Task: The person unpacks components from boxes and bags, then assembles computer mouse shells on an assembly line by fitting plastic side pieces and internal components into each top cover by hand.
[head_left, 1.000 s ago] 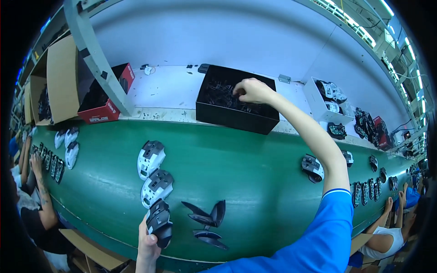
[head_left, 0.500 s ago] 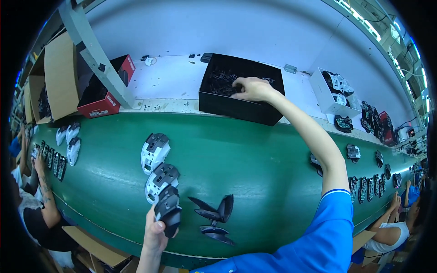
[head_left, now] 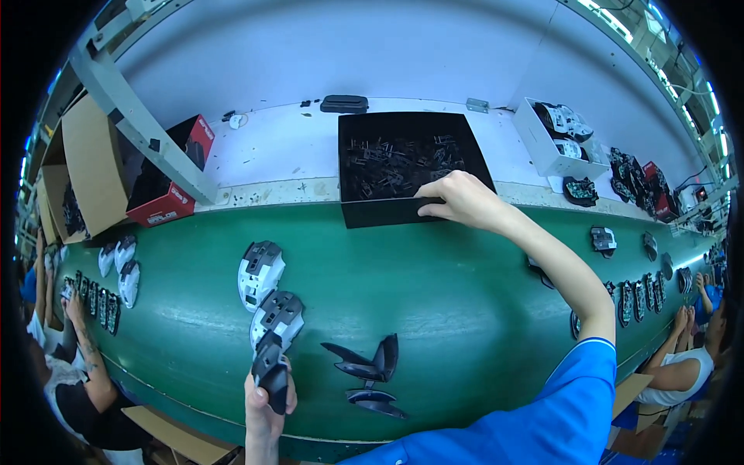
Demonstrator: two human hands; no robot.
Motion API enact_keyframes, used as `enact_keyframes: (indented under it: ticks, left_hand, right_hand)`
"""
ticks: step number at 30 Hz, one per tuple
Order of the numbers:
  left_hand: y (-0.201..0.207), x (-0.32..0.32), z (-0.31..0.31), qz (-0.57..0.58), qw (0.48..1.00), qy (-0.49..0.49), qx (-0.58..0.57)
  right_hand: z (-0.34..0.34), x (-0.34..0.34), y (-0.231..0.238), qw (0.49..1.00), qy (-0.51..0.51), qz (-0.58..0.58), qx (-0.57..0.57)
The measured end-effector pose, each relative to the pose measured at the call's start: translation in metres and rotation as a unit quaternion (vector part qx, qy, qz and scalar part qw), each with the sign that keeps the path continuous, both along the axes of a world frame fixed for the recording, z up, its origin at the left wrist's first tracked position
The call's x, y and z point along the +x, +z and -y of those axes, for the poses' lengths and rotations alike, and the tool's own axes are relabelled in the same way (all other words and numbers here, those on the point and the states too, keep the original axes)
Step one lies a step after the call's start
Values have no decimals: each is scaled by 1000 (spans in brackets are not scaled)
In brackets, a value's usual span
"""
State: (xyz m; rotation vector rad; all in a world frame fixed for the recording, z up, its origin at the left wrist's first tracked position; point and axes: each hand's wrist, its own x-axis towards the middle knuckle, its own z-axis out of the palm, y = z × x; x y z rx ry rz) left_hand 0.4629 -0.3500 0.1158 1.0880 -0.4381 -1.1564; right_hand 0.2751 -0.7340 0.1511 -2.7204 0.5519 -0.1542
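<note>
My left hand [head_left: 267, 399], low and left of centre, is closed around a dark computer-mouse shell [head_left: 270, 364]. Just beyond it, two white-and-dark mouse shells [head_left: 261, 273] lie one behind the other on the green surface. My right hand [head_left: 457, 198] is at the near wall of a black box [head_left: 387, 213], thumb outside and fingertips at the rim; it seems to pinch that wall. Small black plastic parts [head_left: 395, 167] lie scattered inside the box. Whether a small part is between the fingers is hidden. Right of my left hand lie winged black plastic pieces [head_left: 376, 364].
A red box [head_left: 167, 208] and a brown carton [head_left: 93, 163] stand at left, by a metal post [head_left: 139, 116]. A white box [head_left: 550, 151] with shells stands at right. Rows of circuit boards [head_left: 639, 298] lie before people [head_left: 686, 372] working at both sides.
My right hand has drawn back from inside the black box to its near wall. The box has shifted toward me, uncovering a dark case behind it. My left hand keeps the shell, now tilted differently.
</note>
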Motion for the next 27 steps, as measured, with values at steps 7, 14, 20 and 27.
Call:
enact_keyframes:
  ticks: [7, 14, 20, 27]
  left_hand:
    - [4, -9, 17, -35, 998, 32, 32]
    - [14, -6, 9, -30, 999, 28, 26]
    - [13, -9, 11, -143, 990, -7, 3]
    - [18, -18, 28, -159, 987, -31, -6]
  right_hand:
    - [23, 51, 11, 992, -62, 56, 98]
    - [38, 91, -25, 995, -93, -12, -46]
    - [68, 78, 20, 936, -180, 10, 303]
    - [70, 66, 18, 951, -201, 162, 168]
